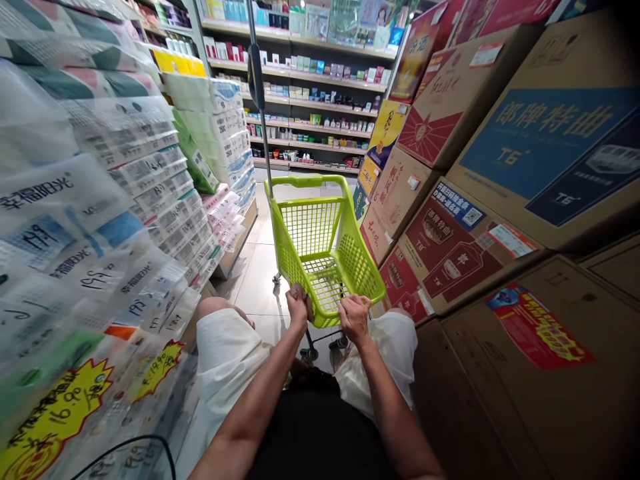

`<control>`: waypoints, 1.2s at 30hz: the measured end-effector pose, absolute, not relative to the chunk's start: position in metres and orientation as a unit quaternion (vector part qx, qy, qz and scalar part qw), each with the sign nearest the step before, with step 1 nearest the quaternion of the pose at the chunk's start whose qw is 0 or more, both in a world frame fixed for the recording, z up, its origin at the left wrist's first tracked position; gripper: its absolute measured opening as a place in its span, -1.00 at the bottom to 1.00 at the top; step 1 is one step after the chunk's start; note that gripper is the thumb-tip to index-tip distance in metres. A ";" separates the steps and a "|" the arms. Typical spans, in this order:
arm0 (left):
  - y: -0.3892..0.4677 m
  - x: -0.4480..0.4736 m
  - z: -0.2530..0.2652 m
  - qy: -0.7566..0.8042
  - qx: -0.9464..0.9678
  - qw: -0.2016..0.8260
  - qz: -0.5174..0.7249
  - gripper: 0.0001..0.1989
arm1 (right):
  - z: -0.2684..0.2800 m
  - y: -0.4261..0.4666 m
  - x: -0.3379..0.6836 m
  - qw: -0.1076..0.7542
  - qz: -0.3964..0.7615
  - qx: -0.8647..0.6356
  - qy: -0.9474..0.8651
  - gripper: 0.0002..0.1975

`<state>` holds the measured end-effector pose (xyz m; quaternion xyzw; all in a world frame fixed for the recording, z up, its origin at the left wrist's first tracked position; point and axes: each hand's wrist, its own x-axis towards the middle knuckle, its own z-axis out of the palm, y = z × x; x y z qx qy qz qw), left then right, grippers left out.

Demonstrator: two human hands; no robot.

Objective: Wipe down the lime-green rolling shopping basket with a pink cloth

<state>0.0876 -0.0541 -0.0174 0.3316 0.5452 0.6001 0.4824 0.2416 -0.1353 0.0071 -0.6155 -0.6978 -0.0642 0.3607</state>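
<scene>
A: Where's the green shopping cart (330, 321)?

B: Right in front of the person's knees. The left hand (298, 305) has its fingers curled on the cart's near left corner. The right hand (355, 317) has its fingers wrapped on the near edge, by the right corner.

A: What's around the cart?

B: Left of it, tall piles of plastic-wrapped tissue packs (155, 180) with yellow price signs (63, 408). Right of it, liquor boxes (413, 240) are piled high, close to its side. Past it are shelves (335, 85) full of little boxes and bottles. They leave a narrow strip of tiled floor (257, 280).

A: What's hard to see?

B: A thin pole (265, 137) stands at the cart's far left corner, blocking a bit of the shelves, and its top is cut off. The wheels (309, 353) under the cart are partly hidden. The left fingertips look tucked away, so I can't be sure how tight they squeeze.
</scene>
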 end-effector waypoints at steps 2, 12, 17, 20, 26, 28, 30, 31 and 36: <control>-0.046 0.088 -0.006 0.515 0.378 0.446 0.627 -0.73 | 0.007 -0.134 0.243 0.354 -0.064 -0.618 -0.699 -0.71; -0.075 0.096 -0.043 0.571 0.339 0.492 0.563 -0.73 | 0.008 -0.134 0.246 0.328 -0.075 -0.636 -0.694 -0.72; -0.072 0.100 -0.031 0.542 0.443 0.369 0.612 -0.81 | 0.010 -0.135 0.246 0.342 -0.057 -0.636 -0.689 -0.72; -0.087 0.100 -0.050 0.578 0.408 0.412 0.574 -0.87 | 0.010 -0.136 0.247 0.337 -0.055 -0.640 -0.688 -0.71; -0.126 0.110 -0.071 0.580 0.440 0.395 0.560 -0.82 | 0.009 -0.136 0.255 0.348 -0.060 -0.634 -0.689 -0.69; -0.133 0.111 -0.065 0.541 0.514 0.332 0.578 -0.81 | 0.010 -0.135 0.258 0.352 -0.059 -0.630 -0.689 -0.68; -0.134 0.108 -0.060 0.508 0.580 0.251 0.585 -0.82 | 0.010 -0.133 0.260 0.355 -0.063 -0.624 -0.694 -0.67; -0.131 0.104 -0.057 0.485 0.611 0.210 0.589 -0.82 | 0.009 -0.132 0.261 0.357 -0.067 -0.618 -0.697 -0.67; -0.073 0.075 -0.022 0.365 0.749 0.096 0.545 -0.77 | 0.007 -0.129 0.262 0.362 -0.081 -0.604 -0.705 -0.66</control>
